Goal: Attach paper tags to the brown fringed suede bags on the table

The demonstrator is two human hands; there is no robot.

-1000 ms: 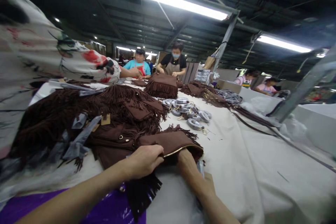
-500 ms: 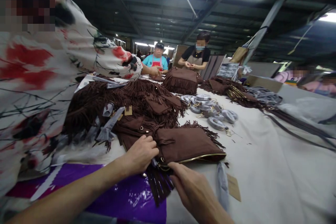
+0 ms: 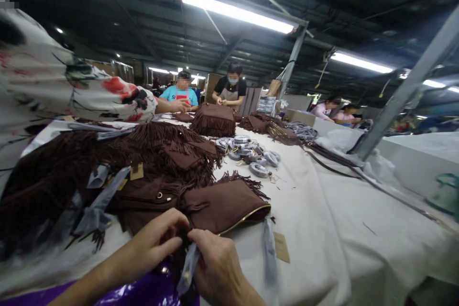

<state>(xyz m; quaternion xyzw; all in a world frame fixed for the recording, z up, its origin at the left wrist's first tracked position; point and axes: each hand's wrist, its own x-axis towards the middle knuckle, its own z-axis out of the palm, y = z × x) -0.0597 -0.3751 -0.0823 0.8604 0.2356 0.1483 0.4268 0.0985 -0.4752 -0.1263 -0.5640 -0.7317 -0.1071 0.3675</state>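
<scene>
A brown fringed bag [image 3: 222,203] with a gold zipper along its near edge lies on the white-covered table. My left hand [image 3: 161,236] is at the bag's near left corner, fingers bent and thumb apart from the palm; its fingertips press in at the corner. Beside it, my right hand [image 3: 217,260] is closed, with thumb and forefinger pinching the same corner. The exact spot both hold is hidden by the fingers. A grey plastic-wrapped strip [image 3: 188,267] hangs down between the hands. Below them is a shiny purple plastic sheet [image 3: 143,289].
Brown fringed bags [image 3: 154,148] pile up to the left, with paper tags [image 3: 136,171]. Plastic-wrapped coiled straps [image 3: 247,150] lie beyond. A paper tag [image 3: 282,247] sits to the right. A co-worker's patterned sleeve [image 3: 118,98] reaches across at left; other people work behind the table.
The view has swung right. My left hand has turned from a fist with knuckles up to bent fingers, and my right hand has come in close against it. The wrapped strip now shows between them.
</scene>
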